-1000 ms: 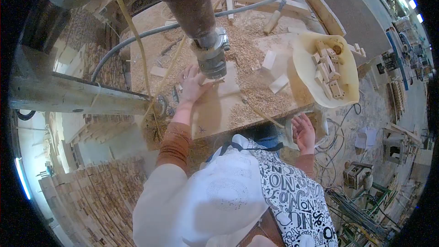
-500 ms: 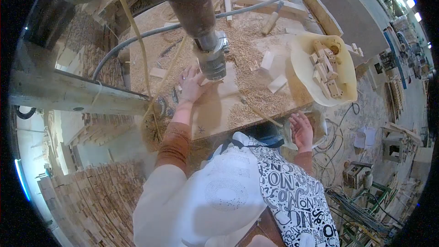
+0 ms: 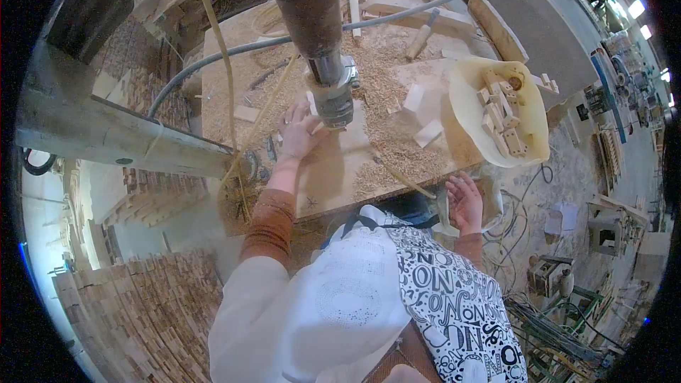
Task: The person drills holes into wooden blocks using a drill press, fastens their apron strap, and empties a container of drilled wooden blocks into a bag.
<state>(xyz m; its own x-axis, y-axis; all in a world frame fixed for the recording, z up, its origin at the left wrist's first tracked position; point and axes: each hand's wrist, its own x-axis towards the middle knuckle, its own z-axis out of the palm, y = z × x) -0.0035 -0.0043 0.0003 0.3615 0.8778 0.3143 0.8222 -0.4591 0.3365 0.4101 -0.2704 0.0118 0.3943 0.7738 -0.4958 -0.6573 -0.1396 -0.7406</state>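
Observation:
My left hand (image 3: 299,135) is on the table beside the chuck of a drill press (image 3: 332,103). Its fingers curl against a small pale wood piece, which the chuck partly hides. Past the table's front edge, my right hand (image 3: 465,201) hangs palm up with its fingers loosely spread and nothing in them. A thin wooden stick (image 3: 404,174) lies across that edge, to the left of my right hand. Two pale wood blocks (image 3: 428,133) rest among the shavings to the right of the chuck.
A cream basin (image 3: 474,138) of drilled wood pieces sits at the table's right. A wooden-handled tool (image 3: 418,41) lies further back. A grey hose (image 3: 234,50) crosses above the table, and a metal beam (image 3: 142,140) extends from the left.
The view has shifted slightly, so the drill press appears a little further right. Both hands keep nearly the same places and poses.

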